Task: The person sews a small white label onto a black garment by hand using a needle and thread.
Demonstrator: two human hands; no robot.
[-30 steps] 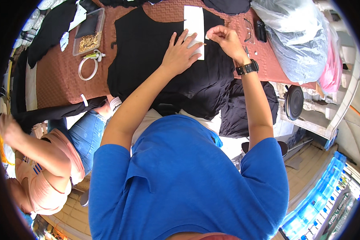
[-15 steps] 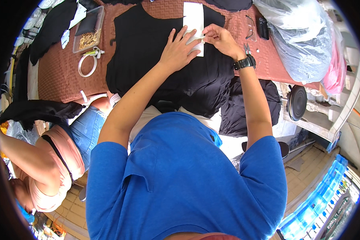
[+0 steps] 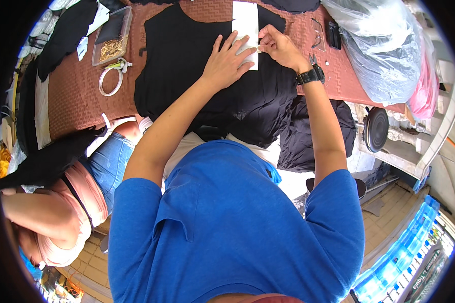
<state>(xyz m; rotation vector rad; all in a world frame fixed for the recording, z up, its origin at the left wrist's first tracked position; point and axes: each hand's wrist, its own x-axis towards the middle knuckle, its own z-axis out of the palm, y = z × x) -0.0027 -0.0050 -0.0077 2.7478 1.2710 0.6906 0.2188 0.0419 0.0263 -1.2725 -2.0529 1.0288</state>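
Observation:
A black garment lies spread on the table in front of me, with a white rectangular strip placed lengthwise on its upper right part. My left hand rests flat, fingers spread, across the strip and the black cloth. At the strip's right edge, my right hand has thumb and fingertips pinched together; whatever is between them is too small to make out. Beside my right wrist, the tips of small metal snips show.
Eyeglasses, a black case and a large clear plastic bag are to the right. Leftward are a clear box holding golden pieces and a whitish ring. A co-worker handles black cloth at the left.
My right hand's fingers have shifted slightly at the strip's edge; my left hand stays put. The co-worker's arm and black cloth have moved lower.

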